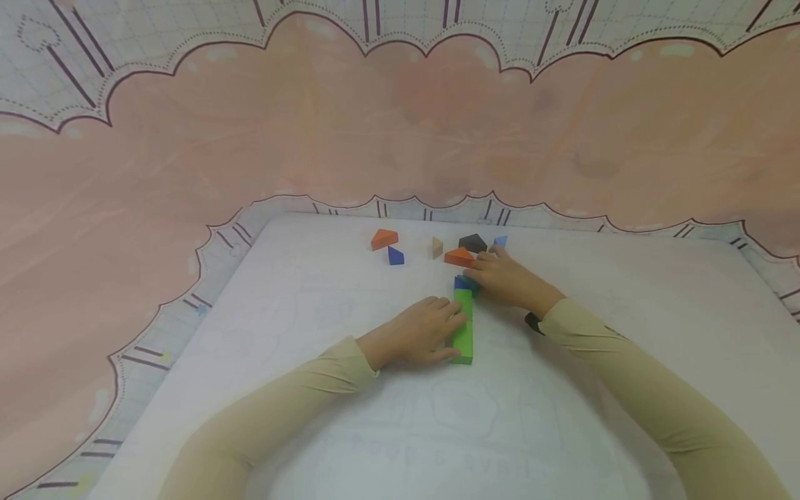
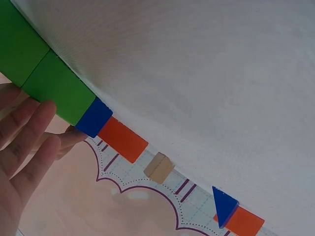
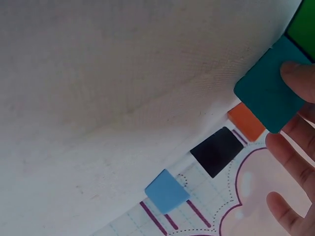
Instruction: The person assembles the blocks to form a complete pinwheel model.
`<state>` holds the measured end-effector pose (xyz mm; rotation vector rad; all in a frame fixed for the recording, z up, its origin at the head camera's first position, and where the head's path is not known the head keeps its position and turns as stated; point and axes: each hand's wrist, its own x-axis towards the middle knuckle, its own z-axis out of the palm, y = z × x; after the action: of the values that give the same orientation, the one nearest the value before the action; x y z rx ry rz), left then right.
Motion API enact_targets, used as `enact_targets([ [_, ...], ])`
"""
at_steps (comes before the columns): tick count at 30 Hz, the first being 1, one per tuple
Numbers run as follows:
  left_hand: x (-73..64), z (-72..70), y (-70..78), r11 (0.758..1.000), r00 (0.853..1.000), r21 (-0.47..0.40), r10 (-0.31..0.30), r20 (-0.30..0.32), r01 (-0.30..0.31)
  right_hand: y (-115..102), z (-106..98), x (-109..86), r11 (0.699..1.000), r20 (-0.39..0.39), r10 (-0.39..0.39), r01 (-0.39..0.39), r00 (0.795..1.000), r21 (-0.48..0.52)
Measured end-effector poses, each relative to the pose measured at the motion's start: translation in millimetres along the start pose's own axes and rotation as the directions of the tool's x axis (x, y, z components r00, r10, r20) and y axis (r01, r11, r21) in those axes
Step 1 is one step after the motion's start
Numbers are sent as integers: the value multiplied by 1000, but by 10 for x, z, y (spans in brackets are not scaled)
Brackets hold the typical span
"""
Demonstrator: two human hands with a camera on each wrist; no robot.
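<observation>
Two green blocks [image 1: 462, 340] lie end to end on the white table, the seam between them showing in the left wrist view. My left hand [image 1: 421, 332] rests along their left side, its fingers [image 2: 42, 115] fairly straight and touching them. A blue block [image 2: 94, 118] sits against their far end. Beside it, my right hand [image 1: 509, 281] pinches a teal block [image 3: 270, 86], thumb on its near face and fingertips behind. An orange block [image 1: 459, 257] lies just beyond that hand. Part of the teal and blue blocks is hidden by the right fingers in the head view.
Farther back lie a black block [image 1: 473, 242], a light blue block [image 1: 501, 242], a tan block [image 1: 437, 247], another orange block [image 1: 384, 239] and a blue triangular block [image 1: 395, 256]. Behind the white table [image 1: 300, 292] hangs a pink patterned cloth [image 1: 400, 125].
</observation>
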<state>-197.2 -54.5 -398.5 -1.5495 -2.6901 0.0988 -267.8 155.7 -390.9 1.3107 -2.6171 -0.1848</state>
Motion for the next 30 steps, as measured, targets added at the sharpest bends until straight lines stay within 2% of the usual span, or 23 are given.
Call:
enact_targets([
  [17, -8, 13, -8, 1000, 1000, 9, 2, 9, -2, -28, -17, -10, 1000, -2, -6, 6, 1000, 25],
  [30, -21, -12, -1, 1000, 1000, -9, -2, 17, 3, -16, -2, -5, 999, 35, 3, -5, 999, 46],
])
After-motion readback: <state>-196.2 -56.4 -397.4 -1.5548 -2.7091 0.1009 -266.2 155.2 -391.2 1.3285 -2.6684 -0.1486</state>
